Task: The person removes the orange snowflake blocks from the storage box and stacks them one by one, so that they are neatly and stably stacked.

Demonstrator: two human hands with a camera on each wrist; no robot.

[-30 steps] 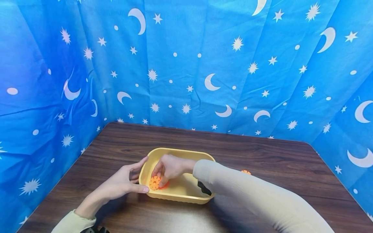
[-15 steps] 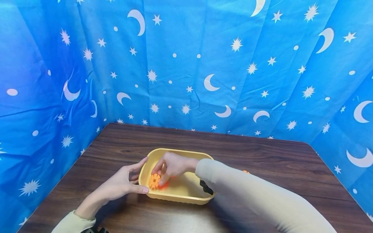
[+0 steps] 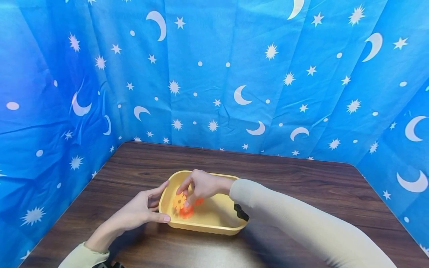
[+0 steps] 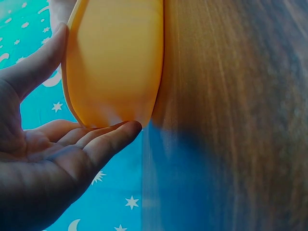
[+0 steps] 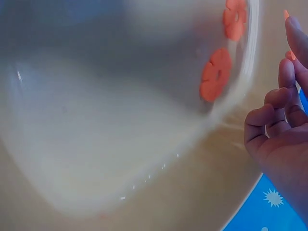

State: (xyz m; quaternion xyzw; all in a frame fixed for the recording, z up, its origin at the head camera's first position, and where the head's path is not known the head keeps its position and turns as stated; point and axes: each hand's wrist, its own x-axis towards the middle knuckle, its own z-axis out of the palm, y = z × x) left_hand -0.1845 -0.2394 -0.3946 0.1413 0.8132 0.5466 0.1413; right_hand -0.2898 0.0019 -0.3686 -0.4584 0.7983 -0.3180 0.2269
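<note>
A yellow oblong tub (image 3: 214, 227) stands on the table. My left hand (image 3: 137, 210) holds its left end, thumb at the near corner and fingers at the far one; the left wrist view shows the fingers against the tub's wall (image 4: 115, 62). Inside the tub, my right hand (image 3: 202, 184) pinches an orange notched, flower-shaped plastic disc (image 3: 180, 201) between thumb and fingers. In the right wrist view that disc appears edge-on at the fingertips. Two reddish-orange notched discs lie below on the tub floor, one nearer (image 5: 215, 74), one farther (image 5: 235, 19).
Dark wood-grain table (image 3: 144, 160) surrounds the tub. A blue curtain (image 3: 214, 74) with white moons and stars hangs behind and at both sides. My right sleeve (image 3: 285, 212) crosses over the tub's right end and hides part of the table.
My right hand has risen slightly and shifted right, lifting the orange disc off the tub floor and uncovering the reddish discs. My left hand stays in place. An orange piece at right is now hidden.
</note>
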